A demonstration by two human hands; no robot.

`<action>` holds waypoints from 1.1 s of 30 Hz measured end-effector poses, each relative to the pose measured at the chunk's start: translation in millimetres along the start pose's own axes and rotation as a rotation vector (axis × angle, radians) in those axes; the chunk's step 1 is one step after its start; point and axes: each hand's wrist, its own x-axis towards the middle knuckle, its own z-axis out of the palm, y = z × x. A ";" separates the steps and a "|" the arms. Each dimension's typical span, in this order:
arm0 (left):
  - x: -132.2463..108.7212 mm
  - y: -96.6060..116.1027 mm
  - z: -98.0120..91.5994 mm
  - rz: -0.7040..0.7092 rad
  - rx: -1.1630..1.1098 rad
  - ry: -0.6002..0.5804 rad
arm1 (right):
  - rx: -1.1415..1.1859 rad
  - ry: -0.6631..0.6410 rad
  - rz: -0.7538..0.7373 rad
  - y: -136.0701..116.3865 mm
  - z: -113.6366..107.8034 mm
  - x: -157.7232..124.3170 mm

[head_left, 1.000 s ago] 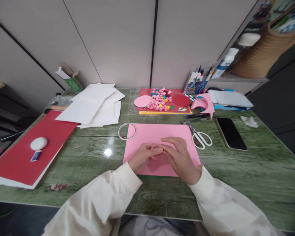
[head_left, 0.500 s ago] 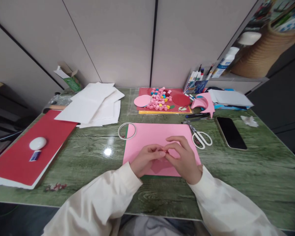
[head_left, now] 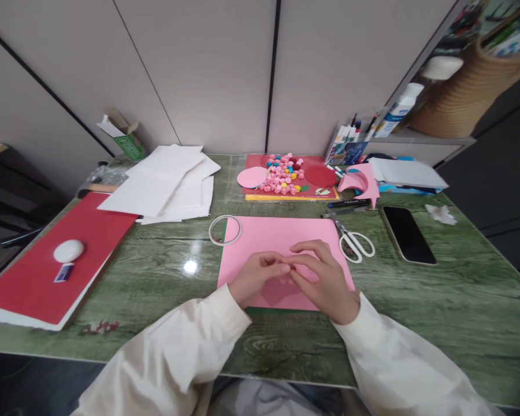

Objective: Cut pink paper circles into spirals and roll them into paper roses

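Observation:
Above a pink sheet of paper, my left hand and my right hand meet at the fingertips. My left hand is closed, thumb and index finger pinched together. The right thumb and index finger come together at the same spot, while its other fingers arch above. Whatever lies between the fingertips is too small and hidden to name. White-handled scissors lie just beyond my right hand, at the sheet's right edge. On its upper left corner rests a roll of white tape. A green edge shows under the pink sheet.
At the back, small pink, blue and yellow paper pieces lie on a red packet near a pink circle. White papers and a red sheet are on the left. A phone and a pink paper offcut are right.
The fingertips have shifted very slightly against each other. Both hands stay together over the pink sheet, and the things on the table have not moved.

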 end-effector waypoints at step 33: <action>-0.6 -1.4 3.8 -0.048 -0.107 0.133 | 0.018 -0.027 0.007 0.8 1.1 0.3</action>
